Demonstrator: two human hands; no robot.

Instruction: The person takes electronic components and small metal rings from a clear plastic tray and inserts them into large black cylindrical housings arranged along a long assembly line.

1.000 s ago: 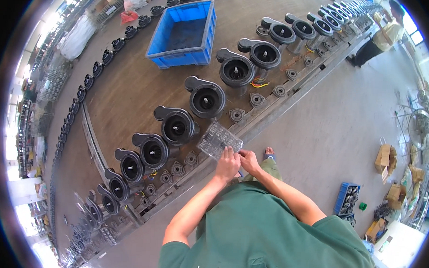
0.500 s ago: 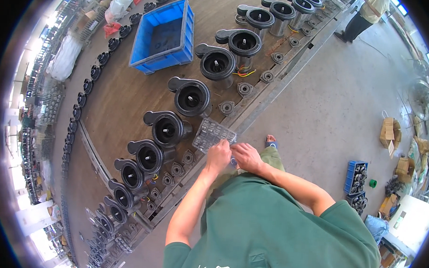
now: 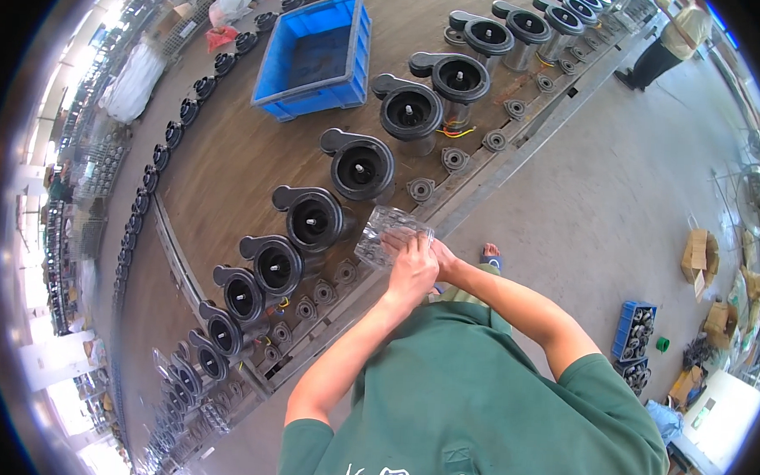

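A clear plastic tray (image 3: 371,247) with moulded pockets is held in front of me, at the table's near edge. My left hand (image 3: 414,268) grips its near right side, fingers bent over the rim. My right hand (image 3: 443,258) comes in from the right; its fingers reach along the tray and show partly through the clear plastic. Some of the right fingers lie hidden behind the left hand. Just beyond the tray stands a black-topped metal motor housing (image 3: 359,168) with a shaft in its middle. A small round grey end cap (image 3: 420,189) lies near the tray's far corner.
A row of similar housings (image 3: 312,220) runs along the brown table (image 3: 223,182), with grey end caps beside it. A blue crate (image 3: 309,105) sits farther back. Black round parts (image 3: 173,134) line the far side. Another person (image 3: 675,47) stands at upper right. Blue bins (image 3: 634,330) stand on the floor.
The view has shifted, so the table's things sit farther right. The tray has tilted, and my right hand has moved from its near edge to reach along it with the fingers.
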